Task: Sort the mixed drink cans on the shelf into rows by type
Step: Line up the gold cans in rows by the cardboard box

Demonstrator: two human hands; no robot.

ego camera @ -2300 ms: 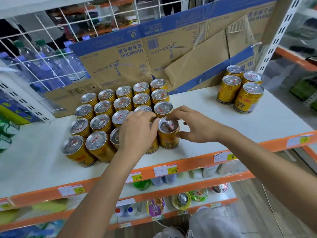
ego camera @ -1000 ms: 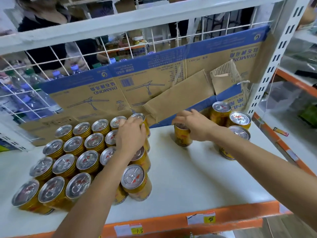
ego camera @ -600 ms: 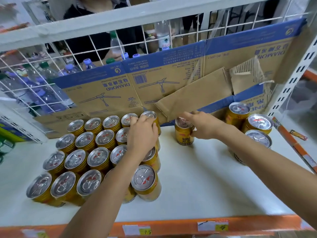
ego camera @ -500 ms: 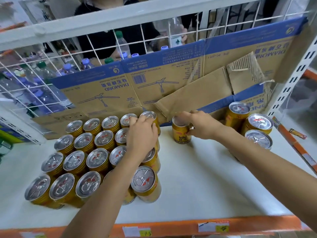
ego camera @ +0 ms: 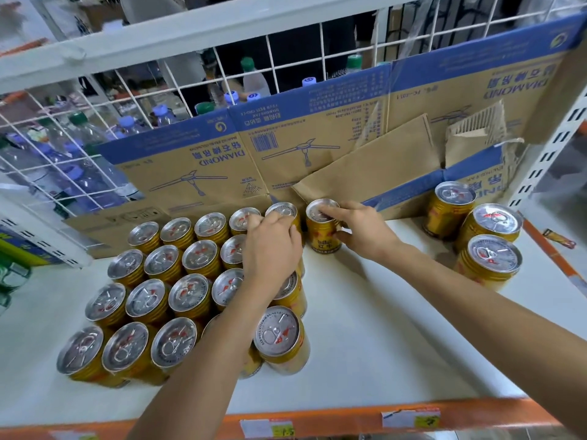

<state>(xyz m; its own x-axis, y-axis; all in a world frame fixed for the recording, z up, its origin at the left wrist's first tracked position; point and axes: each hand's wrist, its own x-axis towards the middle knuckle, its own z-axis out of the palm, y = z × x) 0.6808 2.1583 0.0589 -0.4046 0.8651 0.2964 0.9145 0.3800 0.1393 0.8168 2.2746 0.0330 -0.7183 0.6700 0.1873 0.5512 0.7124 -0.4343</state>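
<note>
**Gold Can Is Held at the End of the Back Row**

A short gold metal drink can with a red label (ego camera: 322,233) is held upright by the right hand (ego camera: 362,231) on the white shelf (ego camera: 365,328). The fingers (ego camera: 327,212) of this hand are laid over the silver lid and the thumb is pressed on the can's side, so the can is clamped between them. The can stands just beside the right end of the back row of a block of gold cans with silver lids (ego camera: 158,293). It is close in front of the flattened brown and blue cardboard box (ego camera: 317,138), which is leaned against the white wire grid (ego camera: 104,100).

The left hand (ego camera: 273,249) is laid on the block, and its fingers are slightly bent over the lids of the last two cans of the back row. Whether a can is gripped by them cannot be told, because the thumb is hidden.

At the right side of the shelf three more gold cans (ego camera: 489,225) are grouped, well apart from the block. Clear plastic bottles with blue and green caps (ego camera: 82,173) are seen behind the grid. Price labels (ego camera: 409,417) are fixed on the orange front edge (ego camera: 508,411) of the shelf.
</note>
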